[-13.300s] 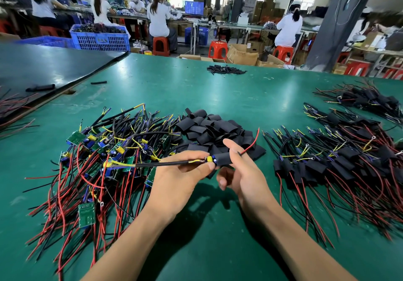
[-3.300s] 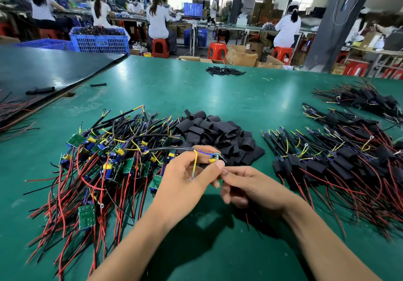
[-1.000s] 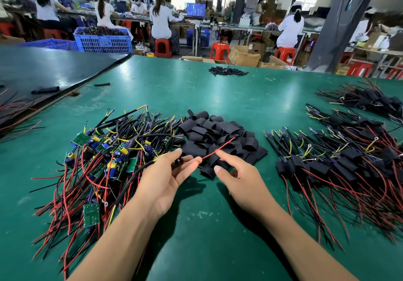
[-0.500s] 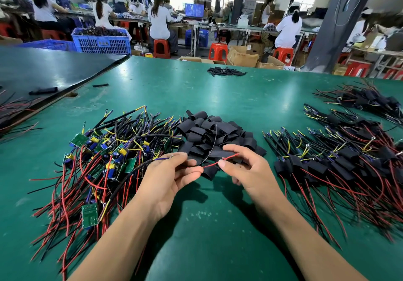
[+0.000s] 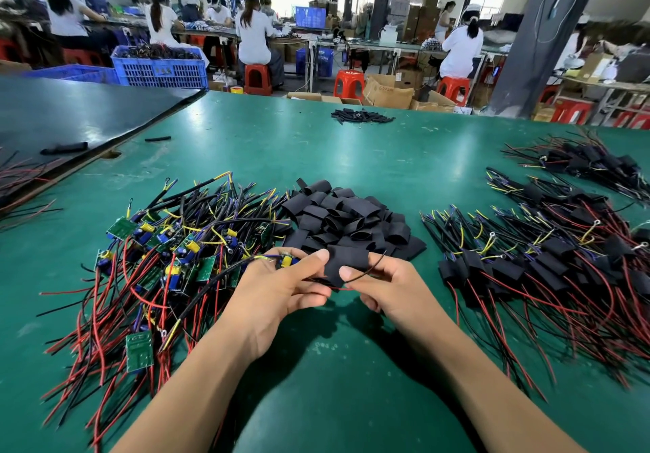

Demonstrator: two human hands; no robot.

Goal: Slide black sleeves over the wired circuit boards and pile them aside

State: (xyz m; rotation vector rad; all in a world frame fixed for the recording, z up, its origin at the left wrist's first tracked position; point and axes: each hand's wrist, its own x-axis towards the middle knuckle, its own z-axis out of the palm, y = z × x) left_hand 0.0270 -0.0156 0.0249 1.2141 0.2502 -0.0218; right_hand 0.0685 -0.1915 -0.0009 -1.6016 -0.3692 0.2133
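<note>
**Recorder:** Obs., head view. Your left hand (image 5: 278, 287) pinches one circuit board (image 5: 286, 261) between thumb and fingers, its yellow and blue parts showing beside the thumb. Your right hand (image 5: 390, 287) grips a black sleeve (image 5: 346, 262), thumb pressed on its face. The sleeve's near edge meets the board. A black lead (image 5: 365, 269) arcs over your right thumb.

**Checker:** Agreed. The board sits outside the sleeve, so you can log this unit as begun, not done. Tally by eye only: on your right the sleeved pile (image 5: 545, 262) is large, with a second heap (image 5: 591, 164) farther back on the surface (image 5: 351, 157). On your left the bare boards (image 5: 169, 252) make a heap of similar bulk.

**Recorder:** Loose sleeves (image 5: 344, 217) lie between the two piles, just beyond your hands, with plenty left. Judgement: you are roughly mid-task, and many boards on your left await sleeving.
</note>
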